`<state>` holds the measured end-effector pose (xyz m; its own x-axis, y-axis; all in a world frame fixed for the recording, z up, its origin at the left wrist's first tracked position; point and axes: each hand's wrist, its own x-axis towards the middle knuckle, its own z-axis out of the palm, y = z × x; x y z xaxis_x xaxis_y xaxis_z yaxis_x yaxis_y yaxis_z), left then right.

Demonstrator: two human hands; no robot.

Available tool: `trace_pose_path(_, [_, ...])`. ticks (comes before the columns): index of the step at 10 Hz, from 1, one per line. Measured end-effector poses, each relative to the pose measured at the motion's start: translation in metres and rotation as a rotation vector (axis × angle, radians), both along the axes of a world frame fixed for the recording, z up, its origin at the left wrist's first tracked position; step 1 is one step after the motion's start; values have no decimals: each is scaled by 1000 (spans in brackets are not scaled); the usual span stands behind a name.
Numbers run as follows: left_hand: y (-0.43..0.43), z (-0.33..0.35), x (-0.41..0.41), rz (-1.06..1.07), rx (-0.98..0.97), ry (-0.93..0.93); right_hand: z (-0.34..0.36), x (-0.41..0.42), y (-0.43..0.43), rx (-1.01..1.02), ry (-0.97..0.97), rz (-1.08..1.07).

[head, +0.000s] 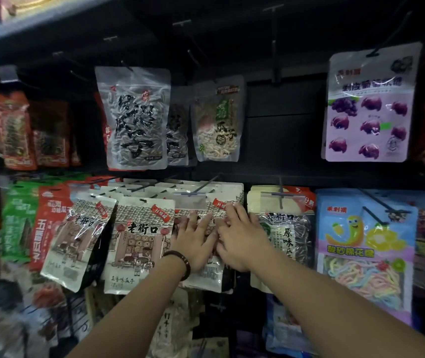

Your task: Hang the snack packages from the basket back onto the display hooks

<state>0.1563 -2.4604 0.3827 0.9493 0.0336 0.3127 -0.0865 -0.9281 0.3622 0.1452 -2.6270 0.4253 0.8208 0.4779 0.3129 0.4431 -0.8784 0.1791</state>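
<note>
A white sunflower-seed package (206, 276) with a drawn shopfront hangs on a black display hook (207, 182) in the lower row. My left hand (197, 240), with a dark bead bracelet on the wrist, lies flat on its front with straight fingers. My right hand (241, 237) presses on the same package beside it, fingers spread toward the top edge. Two like packages (139, 244) (77, 241) hang to the left. The basket is out of view.
Upper row: a large seed bag (136, 117), a smaller green-print bag (217, 120), a purple candy bag (368, 107), several bare hooks (274, 60) between them. A striped-seed bag (287, 233) and a blue-purple candy bag (363, 251) hang to the right.
</note>
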Motion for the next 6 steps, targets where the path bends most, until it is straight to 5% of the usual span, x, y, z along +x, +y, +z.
trace_pose_path(3, [-2,-6,-23,-26,-38,-80,-3,-24,0,-34,18,39])
trace_pose_path(6, [-42,-10,-108,-35,236,-143,-15,-113,-56,-20,38,52])
